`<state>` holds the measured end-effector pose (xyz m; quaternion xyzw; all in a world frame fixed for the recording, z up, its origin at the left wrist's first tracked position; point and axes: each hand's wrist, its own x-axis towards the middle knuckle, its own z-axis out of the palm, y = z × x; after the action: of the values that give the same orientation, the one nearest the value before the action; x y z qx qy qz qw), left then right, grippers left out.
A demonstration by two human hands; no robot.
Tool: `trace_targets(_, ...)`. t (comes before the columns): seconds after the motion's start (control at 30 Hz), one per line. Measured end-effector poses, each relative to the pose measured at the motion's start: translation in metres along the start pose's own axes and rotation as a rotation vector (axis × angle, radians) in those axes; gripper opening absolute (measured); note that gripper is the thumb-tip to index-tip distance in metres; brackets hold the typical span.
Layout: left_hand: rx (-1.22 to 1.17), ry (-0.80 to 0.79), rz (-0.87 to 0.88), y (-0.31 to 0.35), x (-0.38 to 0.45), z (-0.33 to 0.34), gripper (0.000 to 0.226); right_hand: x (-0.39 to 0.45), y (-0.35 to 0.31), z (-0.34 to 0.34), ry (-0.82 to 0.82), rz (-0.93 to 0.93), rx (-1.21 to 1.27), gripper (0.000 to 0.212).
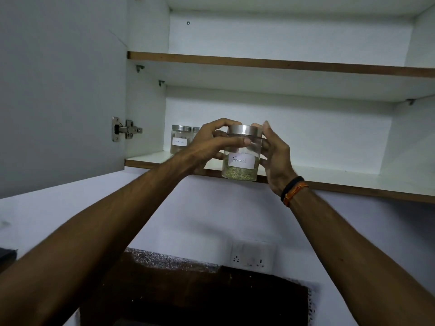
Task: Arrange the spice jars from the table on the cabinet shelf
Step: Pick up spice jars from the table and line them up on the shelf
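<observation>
Smooth white cabinet shelf (306,177); left hand (209,144) and right hand (275,156) clasp round glass fennel jar (241,154).

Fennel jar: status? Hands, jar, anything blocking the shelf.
Left hand and right hand both grip the fennel jar, upright, lid on, at the bottom shelf edge. Two jars already at back left. Shelf space ahead unobstructed.
</observation>
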<state>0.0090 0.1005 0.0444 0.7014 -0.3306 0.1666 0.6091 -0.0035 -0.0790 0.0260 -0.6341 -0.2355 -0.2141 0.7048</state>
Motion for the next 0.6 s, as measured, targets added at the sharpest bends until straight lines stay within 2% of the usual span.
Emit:
trace_targets(0.07,-0.001,0.019,-0.007,-0.001,0.007,-0.004,0.047,0.012,0.006,-0.002,0.155,0.026,-0.117,0.051)
trace_targets(0.17,0.013,0.046,-0.026,-0.005,0.020,-0.013,0.048,0.033,0.022,-0.009,0.343,-0.011,-0.619,0.043)
trace_targets(0.23,0.031,0.055,-0.034,-0.009,0.029,-0.020,0.047,0.040,0.034,-0.014,0.314,-0.069,-0.929,0.031)
trace_targets(0.33,0.061,0.059,-0.054,-0.019,0.042,-0.027,0.049,0.048,0.053,-0.024,0.233,-0.086,-1.208,0.026)
trace_targets(0.43,0.046,0.069,-0.084,-0.035,0.054,-0.035,0.049,0.052,0.066,-0.028,0.208,-0.067,-1.360,0.029)
trace_targets(0.6,0.054,0.088,-0.103,-0.063,0.072,-0.046,0.048,0.055,0.072,-0.025,0.248,-0.131,-1.425,0.031)
